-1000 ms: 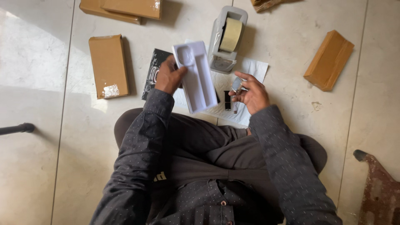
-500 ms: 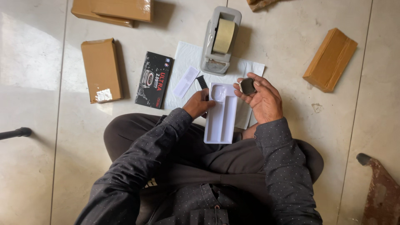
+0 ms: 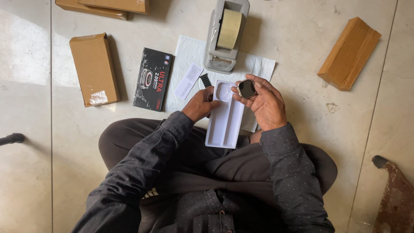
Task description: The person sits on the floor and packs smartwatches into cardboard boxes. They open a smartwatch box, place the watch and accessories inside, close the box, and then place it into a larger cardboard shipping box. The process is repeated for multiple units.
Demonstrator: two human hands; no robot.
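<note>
I sit cross-legged on a tiled floor. My left hand (image 3: 201, 105) grips the left edge of a long white moulded plastic tray (image 3: 225, 118), held over my lap. My right hand (image 3: 264, 101) holds a small square watch body (image 3: 246, 88) with a dark face, just above the tray's round recess at its far end. A dark strap piece (image 3: 206, 80) lies on the white sheet (image 3: 192, 54) beyond my left hand. A black printed watch box (image 3: 153, 79) lies flat to the left of that sheet.
A grey tape dispenser (image 3: 225, 36) with a tan roll stands on the sheet. A white leaflet (image 3: 188, 81) lies by the strap. Brown cardboard boxes lie at left (image 3: 94, 69), top left (image 3: 103, 6) and right (image 3: 349, 52). A rusty metal piece (image 3: 394, 198) shows lower right.
The tray has come from out over the floor back toward my lap. My right hand has turned the watch body so that its dark face shows, and brought it to the tray's far end.
</note>
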